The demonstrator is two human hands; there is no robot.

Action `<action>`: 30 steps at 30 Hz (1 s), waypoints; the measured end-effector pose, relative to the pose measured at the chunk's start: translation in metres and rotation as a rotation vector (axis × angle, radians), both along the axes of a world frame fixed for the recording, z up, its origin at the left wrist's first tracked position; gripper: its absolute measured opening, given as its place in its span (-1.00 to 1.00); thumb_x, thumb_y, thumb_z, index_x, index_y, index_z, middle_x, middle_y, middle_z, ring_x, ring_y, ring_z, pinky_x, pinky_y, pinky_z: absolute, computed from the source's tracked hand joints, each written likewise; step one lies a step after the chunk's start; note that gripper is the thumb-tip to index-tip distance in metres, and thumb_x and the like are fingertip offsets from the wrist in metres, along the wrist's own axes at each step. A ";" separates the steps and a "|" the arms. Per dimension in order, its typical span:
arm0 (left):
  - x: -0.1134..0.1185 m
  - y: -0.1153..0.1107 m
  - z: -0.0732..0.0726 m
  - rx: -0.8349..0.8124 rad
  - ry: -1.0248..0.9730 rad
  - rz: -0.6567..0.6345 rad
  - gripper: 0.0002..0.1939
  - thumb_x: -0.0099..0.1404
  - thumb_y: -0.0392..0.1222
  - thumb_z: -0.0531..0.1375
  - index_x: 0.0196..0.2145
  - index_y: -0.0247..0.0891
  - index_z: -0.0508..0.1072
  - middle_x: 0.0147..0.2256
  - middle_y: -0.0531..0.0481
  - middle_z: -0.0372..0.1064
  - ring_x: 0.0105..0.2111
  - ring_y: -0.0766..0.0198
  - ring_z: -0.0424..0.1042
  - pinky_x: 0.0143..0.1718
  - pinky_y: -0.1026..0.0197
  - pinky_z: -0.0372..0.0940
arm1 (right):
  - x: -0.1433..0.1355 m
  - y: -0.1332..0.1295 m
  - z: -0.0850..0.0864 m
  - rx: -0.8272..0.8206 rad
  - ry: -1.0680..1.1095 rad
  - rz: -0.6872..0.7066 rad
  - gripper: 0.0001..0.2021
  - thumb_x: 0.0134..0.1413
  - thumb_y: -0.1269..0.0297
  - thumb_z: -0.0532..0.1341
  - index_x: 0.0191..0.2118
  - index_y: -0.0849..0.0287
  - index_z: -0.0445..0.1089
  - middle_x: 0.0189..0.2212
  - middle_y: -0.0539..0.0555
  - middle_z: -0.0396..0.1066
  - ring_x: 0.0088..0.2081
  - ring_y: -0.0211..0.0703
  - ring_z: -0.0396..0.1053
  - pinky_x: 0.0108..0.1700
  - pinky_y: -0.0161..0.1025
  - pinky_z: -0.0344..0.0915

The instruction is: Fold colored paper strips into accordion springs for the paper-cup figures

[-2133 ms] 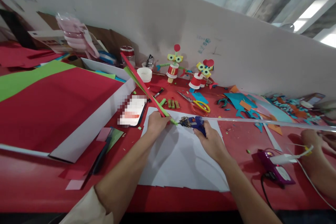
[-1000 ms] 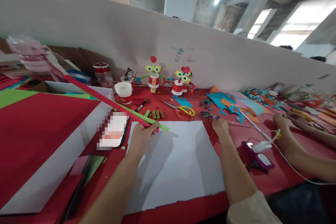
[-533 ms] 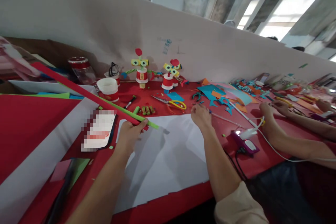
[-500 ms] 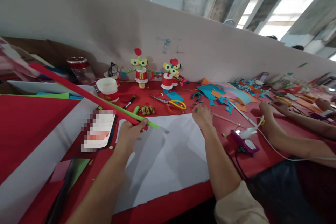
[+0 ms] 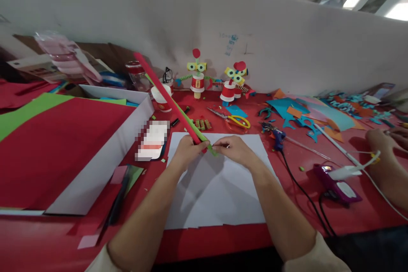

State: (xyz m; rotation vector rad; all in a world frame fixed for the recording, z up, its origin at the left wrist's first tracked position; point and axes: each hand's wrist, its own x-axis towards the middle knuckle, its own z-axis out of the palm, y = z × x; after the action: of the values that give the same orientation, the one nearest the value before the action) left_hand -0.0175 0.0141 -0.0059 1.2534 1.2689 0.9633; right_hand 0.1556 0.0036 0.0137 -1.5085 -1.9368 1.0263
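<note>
My left hand [image 5: 188, 151] is closed round a long red paper strip [image 5: 168, 98] and a light green paper strip [image 5: 200, 133]. Both strips slant up to the left from my grip, overlapping near their lower ends. My right hand [image 5: 235, 149] is closed, its fingertips pinched at the lower end of the green strip. Beneath both hands lie white paper sheets [image 5: 223, 199]. A blue hot glue gun [image 5: 279, 139] rests on the table to the right of my right hand.
Yellow-handled scissors [image 5: 239, 121], folded paper springs [image 5: 202, 125] and two paper-cup robot figures [image 5: 197, 83] stand or lie beyond the sheets. At left are a phone [image 5: 154, 140] and a white box [image 5: 108, 165]. A purple power strip [image 5: 338, 185] and another person's arm [image 5: 387, 165] are at right.
My right hand has come left from the glue gun area to the strips' lower end. The strips now point more steeply upward. My view has turned left.
</note>
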 end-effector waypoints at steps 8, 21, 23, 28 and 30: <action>0.001 0.000 0.001 -0.003 -0.367 0.072 -0.82 -0.05 -0.13 0.34 -0.49 -0.27 0.49 -0.58 0.10 0.32 -0.56 0.41 0.24 -0.48 0.33 0.15 | -0.001 -0.003 -0.003 -0.035 0.399 -0.308 -0.79 -0.11 0.12 0.25 -0.46 0.17 0.49 -0.60 -0.06 0.38 -0.52 -0.29 0.26 -0.42 -0.32 0.16; 0.011 -0.013 0.013 -0.251 -0.639 0.130 -0.80 -0.18 -0.27 0.44 -0.51 -0.31 0.57 -0.49 0.00 0.47 -0.47 0.42 0.37 -0.43 0.39 0.27 | -0.010 -0.011 0.002 -0.027 0.662 -0.420 -0.79 -0.16 0.12 0.32 -0.46 0.18 0.44 -0.57 -0.02 0.45 -0.50 -0.28 0.37 -0.38 -0.29 0.31; 0.012 -0.014 0.013 -0.281 -0.648 0.141 -0.80 -0.18 -0.28 0.44 -0.51 -0.31 0.57 -0.44 -0.02 0.49 -0.41 0.37 0.41 -0.35 0.35 0.31 | -0.011 -0.012 0.002 -0.016 0.674 -0.418 -0.78 -0.16 0.12 0.33 -0.46 0.18 0.44 -0.57 -0.03 0.44 -0.49 -0.28 0.37 -0.37 -0.29 0.32; 0.013 -0.016 0.013 -0.321 -0.636 0.121 -0.79 -0.18 -0.28 0.44 -0.50 -0.32 0.58 -0.46 -0.03 0.51 -0.43 0.35 0.42 -0.35 0.30 0.32 | -0.014 -0.013 0.002 0.011 0.653 -0.408 -0.79 -0.15 0.13 0.32 -0.45 0.17 0.45 -0.57 -0.02 0.42 -0.48 -0.26 0.37 -0.37 -0.28 0.32; 0.014 -0.016 0.012 -0.312 -0.620 0.116 -0.78 -0.18 -0.27 0.44 -0.48 -0.31 0.58 -0.47 -0.03 0.51 -0.45 0.35 0.42 -0.34 0.28 0.32 | -0.015 -0.014 0.002 0.006 0.651 -0.401 -0.79 -0.15 0.12 0.32 -0.44 0.17 0.45 -0.58 -0.02 0.42 -0.49 -0.25 0.37 -0.37 -0.27 0.32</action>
State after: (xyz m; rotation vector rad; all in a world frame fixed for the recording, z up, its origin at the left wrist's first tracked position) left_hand -0.0037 -0.0017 0.0064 0.5740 0.9518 1.0785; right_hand 0.1408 -0.0101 0.0155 -1.2689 -1.1359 1.1356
